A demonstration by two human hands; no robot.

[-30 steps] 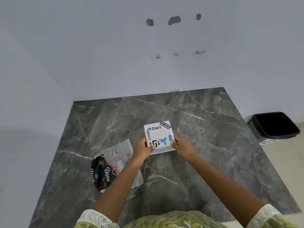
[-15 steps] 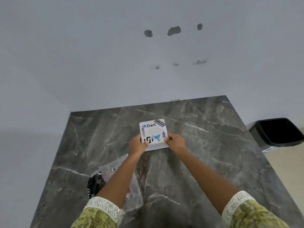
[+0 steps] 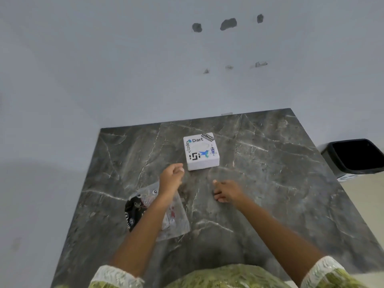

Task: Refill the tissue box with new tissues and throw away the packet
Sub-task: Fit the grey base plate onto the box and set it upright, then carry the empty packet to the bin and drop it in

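Note:
A white square tissue box (image 3: pixel 201 151) covered in stickers sits on the dark marble table (image 3: pixel 270 183), toward the back middle. An oval slot shows on its top. My left hand (image 3: pixel 171 177) hovers just in front of the box's near-left corner, fingers loosely curled, holding nothing. My right hand (image 3: pixel 225 191) is lower and to the right, off the box, fingers bent and empty. A clear plastic packet (image 3: pixel 176 219) with a black printed end lies flat on the table under my left forearm, partly hidden by it.
A black waste bin (image 3: pixel 355 156) stands on the floor off the table's right edge. A pale wall with several dark patches rises right behind the table. The table's left edge meets the wall.
Both hands have let go of the tissue box and pulled back toward me. The box now rests alone on the table, farther back.

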